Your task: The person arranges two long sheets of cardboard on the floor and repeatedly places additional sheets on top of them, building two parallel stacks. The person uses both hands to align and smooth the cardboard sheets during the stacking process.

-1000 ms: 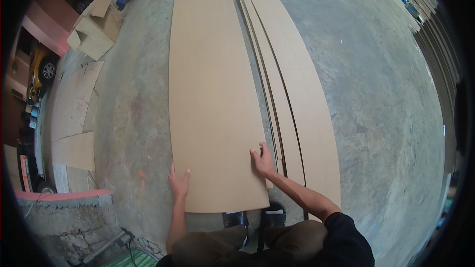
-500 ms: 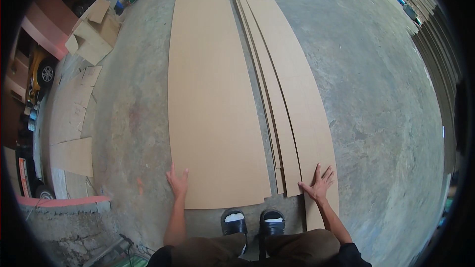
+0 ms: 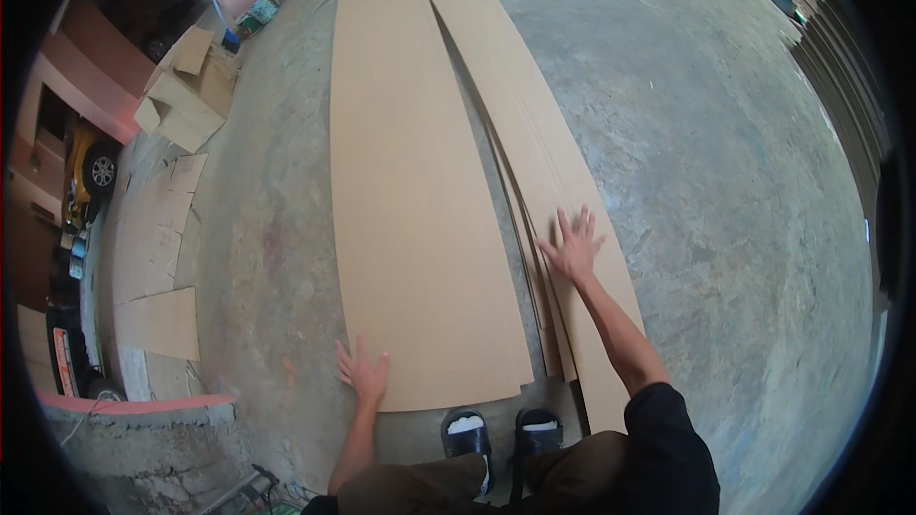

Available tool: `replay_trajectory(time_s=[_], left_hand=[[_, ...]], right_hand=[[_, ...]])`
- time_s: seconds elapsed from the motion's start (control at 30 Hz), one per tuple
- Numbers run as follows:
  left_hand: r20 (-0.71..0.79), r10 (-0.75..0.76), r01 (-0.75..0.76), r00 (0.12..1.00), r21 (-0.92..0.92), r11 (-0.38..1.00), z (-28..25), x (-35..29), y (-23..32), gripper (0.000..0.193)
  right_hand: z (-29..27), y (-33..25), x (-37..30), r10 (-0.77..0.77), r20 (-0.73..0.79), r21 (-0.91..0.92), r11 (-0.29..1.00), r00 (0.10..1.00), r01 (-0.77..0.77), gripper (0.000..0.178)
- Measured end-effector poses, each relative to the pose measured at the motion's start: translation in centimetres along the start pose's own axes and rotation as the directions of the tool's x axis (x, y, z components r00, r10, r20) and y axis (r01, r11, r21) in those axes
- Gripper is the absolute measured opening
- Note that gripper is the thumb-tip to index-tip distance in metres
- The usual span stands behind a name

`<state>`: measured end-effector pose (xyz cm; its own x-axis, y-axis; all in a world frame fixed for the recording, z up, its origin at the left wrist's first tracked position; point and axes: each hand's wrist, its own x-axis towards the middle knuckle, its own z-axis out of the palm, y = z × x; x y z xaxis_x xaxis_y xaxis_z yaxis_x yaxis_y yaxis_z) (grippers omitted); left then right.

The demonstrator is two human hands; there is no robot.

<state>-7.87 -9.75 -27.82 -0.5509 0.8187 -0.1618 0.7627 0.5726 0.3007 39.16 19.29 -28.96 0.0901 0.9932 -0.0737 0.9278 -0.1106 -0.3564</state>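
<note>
A long, wide brown cardboard sheet lies lengthwise before my feet. At its near left corner is my left hand, fingers apart, by the sheet's left edge. To the right, narrower cardboard strips lie stacked at a slight angle, and the top cardboard strip runs far ahead. My right hand is spread over that top strip, palm down and gripping nothing; whether it presses on the strip I cannot tell. Edges of lower strips show between the top strip and the wide sheet.
An open cardboard box and flattened cardboard pieces lie on the concrete floor to the left. A low concrete wall is at the near left. Stacked dark sheets line the right side. My sandalled feet stand at the near edge.
My right hand has moved forward and left along the strips. The top strip has shifted over the ones beneath, covering most of them. My left hand has moved slightly nearer and right.
</note>
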Motion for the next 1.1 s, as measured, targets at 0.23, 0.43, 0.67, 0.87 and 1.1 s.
replay_trajectory(time_s=[0.23,0.43,0.67,0.87,1.1], left_hand=[[0.147,0.123,-0.134,0.981,0.064,0.989,2.5,-6.9,0.1,0.090],[0.140,0.139,-0.151,0.980,0.080,0.985,2.3,-5.1,0.4,0.090],[0.175,0.135,-0.141,0.975,0.019,0.990,1.7,-4.0,0.9,0.089],[-0.159,0.083,-0.148,0.984,-0.459,0.876,1.7,-2.4,-4.3,0.092],[-0.202,-0.025,-0.082,0.979,-0.506,0.859,-2.1,-0.8,2.6,0.093]], right_hand=[[0.1,7.1,-19.2,0.015,0.165,-0.146,0.989,0.986,0.009,0.106],[1.8,4.0,-11.1,0.029,0.103,-0.111,0.994,0.994,-0.017,0.099],[-0.8,-4.4,2.2,-0.053,0.071,0.030,0.998,0.996,0.051,0.087],[-3.4,-7.2,-5.9,-0.162,-0.418,0.649,0.635,0.894,0.419,0.079],[1.2,-12.2,-13.4,-0.594,0.149,0.012,0.801,0.791,0.599,0.087]])
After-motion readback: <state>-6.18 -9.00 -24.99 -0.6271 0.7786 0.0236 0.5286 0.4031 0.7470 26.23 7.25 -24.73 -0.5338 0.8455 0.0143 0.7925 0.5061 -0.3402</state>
